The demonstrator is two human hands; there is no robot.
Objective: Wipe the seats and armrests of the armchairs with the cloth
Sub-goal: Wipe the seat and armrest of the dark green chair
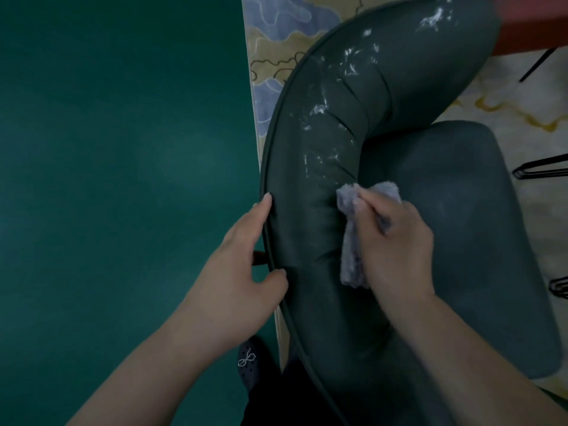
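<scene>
A dark green armchair fills the right half of the head view, with a curved padded backrest and armrest (332, 149) wrapping around its seat cushion (461, 226). White smears run along the upper curve of the armrest (353, 59). My right hand (396, 241) grips a grey-lilac fluffy cloth (352, 250) and presses it against the inner side of the backrest. My left hand (242, 259) holds the piped outer edge of the backrest, thumb on the padding and fingers behind the rim.
Teal floor (107, 179) spreads to the left. A patterned rug (276, 41) lies under the chair. Black metal legs (541, 167) and a red surface (538, 23) stand at the right. A dark slipper (252, 361) shows below my left arm.
</scene>
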